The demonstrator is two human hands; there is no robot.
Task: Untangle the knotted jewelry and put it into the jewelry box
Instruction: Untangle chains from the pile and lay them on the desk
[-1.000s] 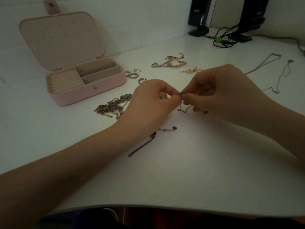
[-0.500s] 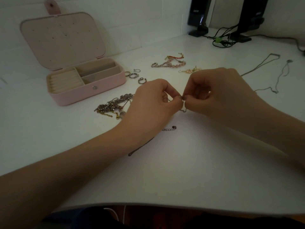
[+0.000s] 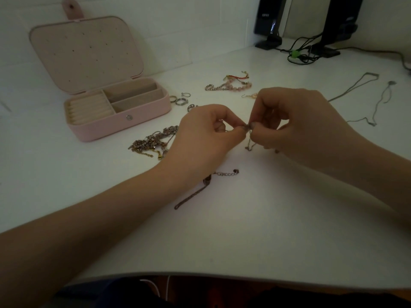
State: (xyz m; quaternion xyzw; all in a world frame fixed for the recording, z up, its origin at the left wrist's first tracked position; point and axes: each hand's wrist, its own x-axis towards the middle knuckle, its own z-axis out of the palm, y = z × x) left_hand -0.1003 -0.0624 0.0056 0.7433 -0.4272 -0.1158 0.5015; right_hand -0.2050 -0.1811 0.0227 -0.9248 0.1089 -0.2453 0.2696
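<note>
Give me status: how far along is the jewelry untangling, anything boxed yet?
Done: nothing boxed; the visible compartments of the open pink jewelry box look empty.
In hand: the left hand and right hand pinch a thin chain between them, picking at it.
Left: the tangled chain pile, dark bracelet, rings, pink beaded bracelet and two thin necklaces lie on the table.

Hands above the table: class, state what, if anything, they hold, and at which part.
Both the left hand and right hand pinch one thin chain at its top, fingertips meeting; its loose end hangs below them.
</note>
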